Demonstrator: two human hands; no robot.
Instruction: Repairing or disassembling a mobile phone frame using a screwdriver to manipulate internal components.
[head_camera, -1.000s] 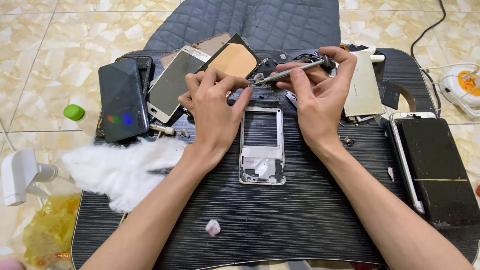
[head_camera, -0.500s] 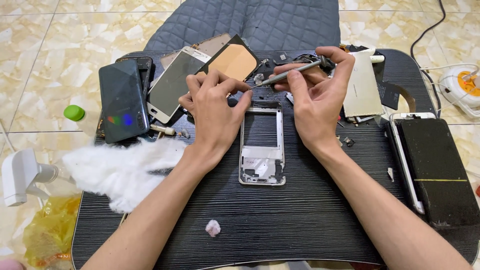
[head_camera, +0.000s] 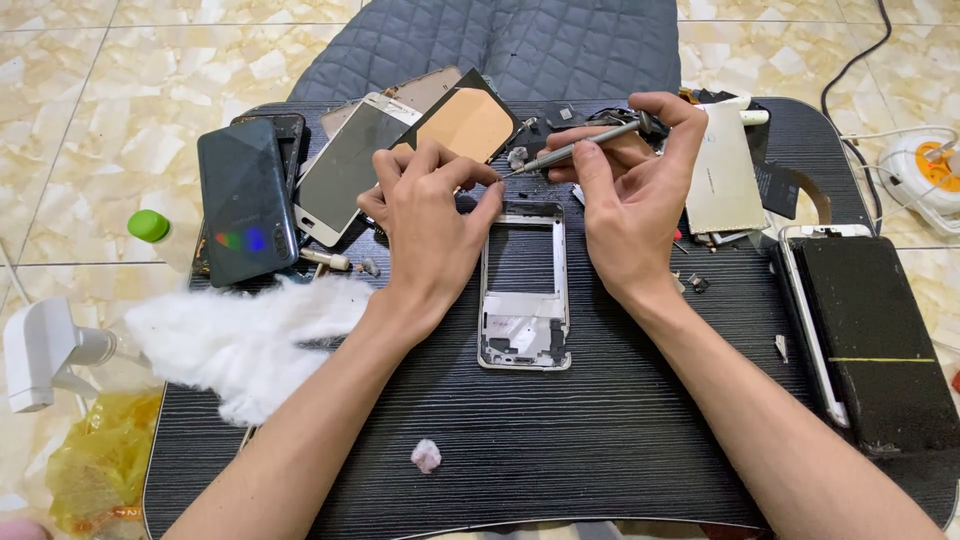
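Observation:
A bare silver phone frame (head_camera: 524, 296) lies in the middle of a low black table (head_camera: 600, 440). My left hand (head_camera: 432, 215) rests over the frame's top left corner, fingers curled and pinched together near the tool's tip; what it pinches is hidden. My right hand (head_camera: 630, 190) holds a thin metal screwdriver (head_camera: 580, 148) that points left toward the left fingertips, just above the frame's top edge.
Several phone screens and back panels (head_camera: 350, 165) lie at the table's far left, next to a dark phone (head_camera: 245, 200). White cotton wool (head_camera: 235, 335) and a spray bottle (head_camera: 45, 350) sit left. A black block (head_camera: 875, 340) lies right, a small cotton ball (head_camera: 426, 456) near the front.
Both hands stay over the frame's top edge. The screwdriver tip has shifted slightly nearer the left fingertips. Nothing else moved.

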